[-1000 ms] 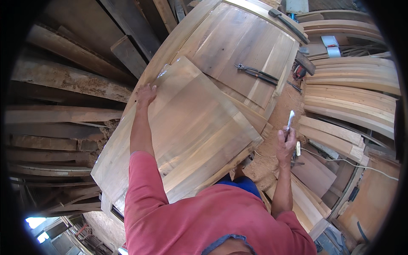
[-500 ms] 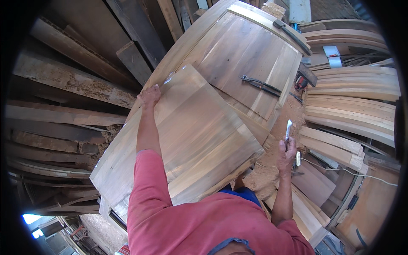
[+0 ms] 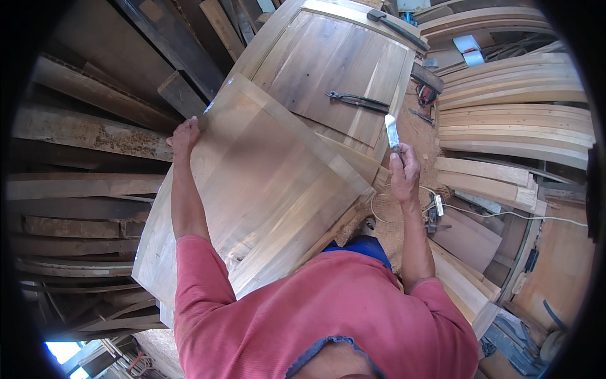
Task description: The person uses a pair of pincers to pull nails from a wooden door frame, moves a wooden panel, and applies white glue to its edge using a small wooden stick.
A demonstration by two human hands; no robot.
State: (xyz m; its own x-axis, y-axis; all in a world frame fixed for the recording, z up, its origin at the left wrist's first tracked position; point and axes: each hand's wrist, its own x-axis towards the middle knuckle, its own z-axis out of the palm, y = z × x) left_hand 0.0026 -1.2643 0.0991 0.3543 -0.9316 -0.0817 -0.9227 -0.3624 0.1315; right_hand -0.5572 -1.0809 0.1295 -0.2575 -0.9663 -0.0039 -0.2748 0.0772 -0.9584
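Note:
My left hand (image 3: pixel 185 134) has its fingers curled over the left edge of a loose, pale wooden panel (image 3: pixel 252 170). That panel lies askew on top of a larger framed wooden door (image 3: pixel 334 63). A smear of white paste (image 3: pixel 208 108) shows at the panel's edge just beyond the hand. Raised right of the panel, my right hand (image 3: pixel 405 174) grips a small flat spreader (image 3: pixel 391 131), its blade coated in white paste. The spreader's handle is mostly hidden in my fingers. A pair of pincers (image 3: pixel 358 100) with dark handles rests on the door, near the spreader's tip.
A hammer (image 3: pixel 398 29) lies across the door's far end. Stacked curved boards (image 3: pixel 514 120) stand at the right, and dark rough planks (image 3: pixel 95 129) crowd the left side. A pale cord (image 3: pixel 505 215) crosses the right side. Sawdust covers the floor (image 3: pixel 424 136) beside the door.
The whole view has shifted. My right hand has moved forward with the spreader, and the blade's broad white face now shows. My left hand stays at the panel's left edge.

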